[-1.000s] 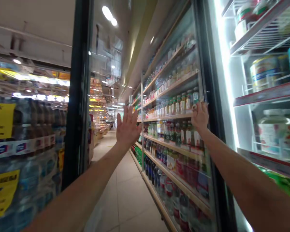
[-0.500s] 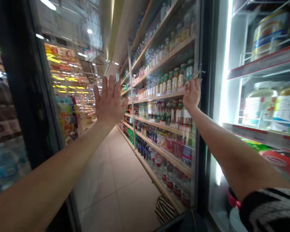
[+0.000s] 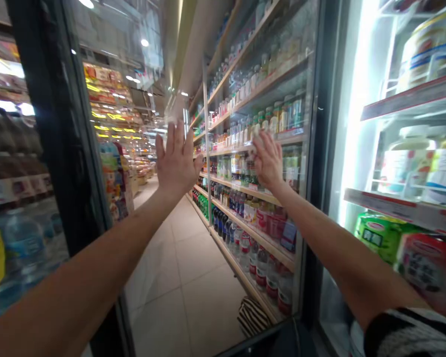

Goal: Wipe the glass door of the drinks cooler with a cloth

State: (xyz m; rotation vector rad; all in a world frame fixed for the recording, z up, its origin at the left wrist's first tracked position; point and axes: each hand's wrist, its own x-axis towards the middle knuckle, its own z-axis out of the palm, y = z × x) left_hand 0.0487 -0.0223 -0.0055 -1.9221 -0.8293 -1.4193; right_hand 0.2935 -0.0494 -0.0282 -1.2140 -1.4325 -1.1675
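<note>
A glass door (image 3: 154, 267) with a dark frame stands open before me. My left hand (image 3: 176, 166) is spread flat against its pane, fingers apart and pointing up. Nearer the right side of the pane, my right hand (image 3: 268, 163) presses toward the glass with its fingers bent together over something pale and blurred, perhaps a thin cloth or tissue. Its fingertips and their reflection blend, so the held thing's shape is unclear. Shelved bottles show through or in the glass behind both hands.
To the right is a lit cooler with a shelf edge (image 3: 401, 206), large bottles (image 3: 407, 158) and green packs (image 3: 381, 235). The dark door frame (image 3: 65, 148) rises at the left, with water bottles (image 3: 24, 238) beyond. Striped fabric (image 3: 253, 316) shows low down.
My right hand has moved left and slightly down, from the right edge of the pane further onto the glass. My left hand stays flat, and the view has shifted slightly.
</note>
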